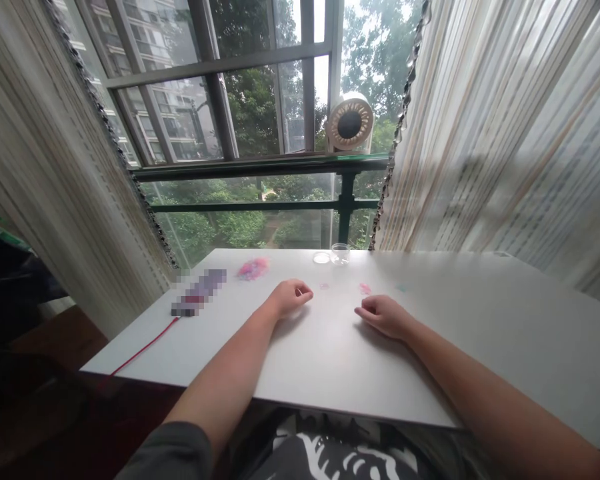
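Using the clear round container as reference, note the framed window behind, with the left curtain and right curtain to either side. Note the white bench beneath the container, extending left, right and nearer. Find the pale fan above and behind the container. Locate the left hand nearer than the container and to its left, the right hand nearer and to its right. Read both hands as apart from each other, fingers loosely curled; cannot tell about any small item between the fingertips. Far left of the container, see a blurred-out oblong object with a red cable. Left of the container, see the multicoloured pink clump; just beside it on the left, the clear disc. Nearer than the container, locate pink pieces slightly right, by the right hand; a bluish piece farther right; a pale pink piece slightly left, near the left hand.
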A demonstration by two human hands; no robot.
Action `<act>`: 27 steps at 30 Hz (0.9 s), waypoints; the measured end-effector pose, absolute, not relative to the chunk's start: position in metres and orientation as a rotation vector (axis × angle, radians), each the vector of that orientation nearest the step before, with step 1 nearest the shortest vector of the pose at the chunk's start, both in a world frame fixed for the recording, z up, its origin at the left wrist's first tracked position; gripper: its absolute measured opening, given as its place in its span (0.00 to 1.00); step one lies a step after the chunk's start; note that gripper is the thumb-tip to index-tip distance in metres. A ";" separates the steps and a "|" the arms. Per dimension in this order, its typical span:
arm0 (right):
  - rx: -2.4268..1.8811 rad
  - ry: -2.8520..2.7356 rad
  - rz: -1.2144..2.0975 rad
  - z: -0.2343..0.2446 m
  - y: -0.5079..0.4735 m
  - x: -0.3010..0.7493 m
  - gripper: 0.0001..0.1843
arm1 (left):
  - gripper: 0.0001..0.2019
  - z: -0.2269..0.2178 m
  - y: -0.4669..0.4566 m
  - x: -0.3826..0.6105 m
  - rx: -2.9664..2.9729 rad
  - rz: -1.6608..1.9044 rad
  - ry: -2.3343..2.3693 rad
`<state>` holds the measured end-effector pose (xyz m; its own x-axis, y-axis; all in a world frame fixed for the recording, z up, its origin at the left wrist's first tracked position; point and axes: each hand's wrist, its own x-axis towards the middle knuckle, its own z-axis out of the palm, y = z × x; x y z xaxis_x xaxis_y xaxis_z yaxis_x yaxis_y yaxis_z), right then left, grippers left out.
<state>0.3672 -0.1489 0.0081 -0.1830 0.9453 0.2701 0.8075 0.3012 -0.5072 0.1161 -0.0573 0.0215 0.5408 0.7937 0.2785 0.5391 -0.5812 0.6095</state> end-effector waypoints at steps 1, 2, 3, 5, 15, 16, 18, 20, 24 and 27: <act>-1.566 -2.076 0.320 0.008 -0.149 0.365 0.21 | 0.12 0.024 -0.052 0.109 2.315 0.750 1.128; -1.580 -2.086 0.306 0.007 -0.150 0.363 0.21 | 0.12 0.026 -0.046 0.100 2.292 0.756 1.184; -1.591 -2.077 0.306 0.007 -0.150 0.363 0.21 | 0.12 0.029 -0.039 0.089 2.256 0.780 1.243; -1.605 -2.029 0.345 0.008 -0.150 0.365 0.21 | 0.14 0.033 -0.027 0.063 2.126 0.882 1.495; -1.626 -2.007 0.385 0.009 -0.150 0.366 0.22 | 0.29 0.017 -0.028 0.007 2.033 0.440 2.183; -1.628 -2.006 0.390 0.009 -0.149 0.366 0.22 | 0.30 0.016 -0.029 0.011 2.023 0.411 2.186; -1.629 -2.004 0.403 0.009 -0.149 0.368 0.22 | 0.31 0.017 -0.030 0.017 2.010 0.370 2.191; -1.625 -2.007 0.408 0.009 -0.148 0.370 0.22 | 0.32 0.018 -0.032 0.021 2.018 0.368 2.193; -1.621 -2.003 0.411 0.008 -0.147 0.372 0.22 | 0.30 0.020 -0.036 0.021 2.043 0.441 2.186; -1.629 -1.985 0.433 0.008 -0.147 0.371 0.21 | 0.26 0.020 -0.038 0.024 2.039 0.618 2.071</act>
